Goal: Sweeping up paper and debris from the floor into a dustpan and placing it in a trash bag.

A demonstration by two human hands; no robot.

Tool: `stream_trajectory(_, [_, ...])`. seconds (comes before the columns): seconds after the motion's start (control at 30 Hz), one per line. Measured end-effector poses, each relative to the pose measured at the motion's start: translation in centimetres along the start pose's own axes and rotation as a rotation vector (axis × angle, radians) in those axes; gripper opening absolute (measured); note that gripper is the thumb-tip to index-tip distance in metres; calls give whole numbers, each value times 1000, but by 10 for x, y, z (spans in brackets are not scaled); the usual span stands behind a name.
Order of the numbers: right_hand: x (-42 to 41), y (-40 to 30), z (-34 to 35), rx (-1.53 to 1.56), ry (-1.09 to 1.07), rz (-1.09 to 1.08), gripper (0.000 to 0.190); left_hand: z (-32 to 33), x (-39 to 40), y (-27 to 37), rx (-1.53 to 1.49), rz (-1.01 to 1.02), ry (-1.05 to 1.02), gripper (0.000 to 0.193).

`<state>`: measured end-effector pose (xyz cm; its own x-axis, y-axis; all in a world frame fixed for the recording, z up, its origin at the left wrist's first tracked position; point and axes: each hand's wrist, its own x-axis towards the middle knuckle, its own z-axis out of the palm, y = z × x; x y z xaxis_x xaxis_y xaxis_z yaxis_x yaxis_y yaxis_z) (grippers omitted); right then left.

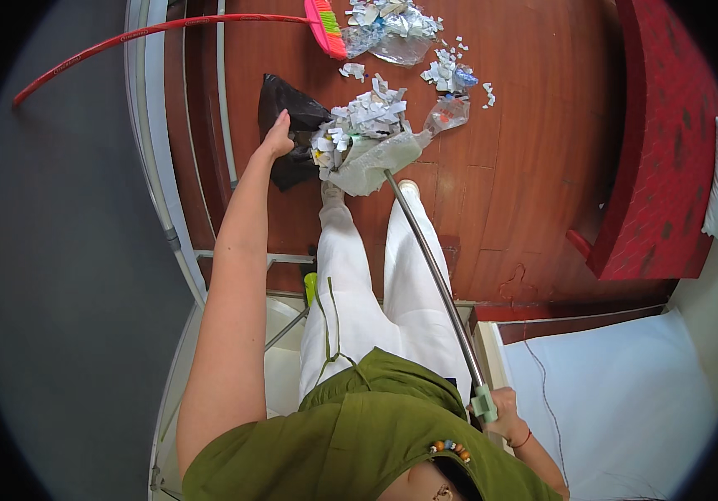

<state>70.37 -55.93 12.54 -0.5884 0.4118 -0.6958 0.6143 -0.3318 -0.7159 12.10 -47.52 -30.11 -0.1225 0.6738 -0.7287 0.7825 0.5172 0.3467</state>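
Observation:
My left hand [279,136] reaches down to a black plastic bag [293,103] on the floor and touches its side; how its fingers hold the film is partly hidden. Against the bag's mouth lies a heap of white paper scraps [374,113] with a crumpled translucent plastic bag [379,161] along its near side. My right hand [503,413], low at the right, is closed around a metal pole [431,263] near its pale green fitting [483,404]. The pole's far end meets the translucent plastic; whatever is fixed there is hidden or cannot be made out.
A broom with a pink head [324,28] and red handle [165,26] lies across the upper left. More scraps with clear plastic [400,47] lie beyond, others beside a clear plastic cup or bag [450,114]. Metal rails [224,94] stand left, a red piece of furniture [653,156] right.

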Motion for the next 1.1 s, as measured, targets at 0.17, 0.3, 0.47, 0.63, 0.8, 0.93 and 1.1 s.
stream_trajectory(0.17, [11,21,26,-23,142,-121,18,35,-37,17,28,10,-159,69])
stream_trajectory(0.3, [12,39,26,-26,87,-160,11,49,-52,24,146,-57,-320,67])
stream_trajectory(0.47, [0,82,18,-153,-64,-170,20,72,-42,55,-423,-206,-184,68])
stream_trajectory(0.63, [-2,64,-4,-159,-93,-211,17,24,-22,54,-947,-217,-47,72])
stream_trajectory(0.8, [-20,48,-33,-291,-200,-194,20,-19,-1,62,-1036,-188,16,78])
stream_trajectory(0.93, [-13,33,-45,-438,-302,-260,22,-34,7,60,-1011,-157,45,80])
stream_trajectory(1.1, [33,-18,-35,-599,-410,-318,24,-39,-11,29,-757,17,39,81])
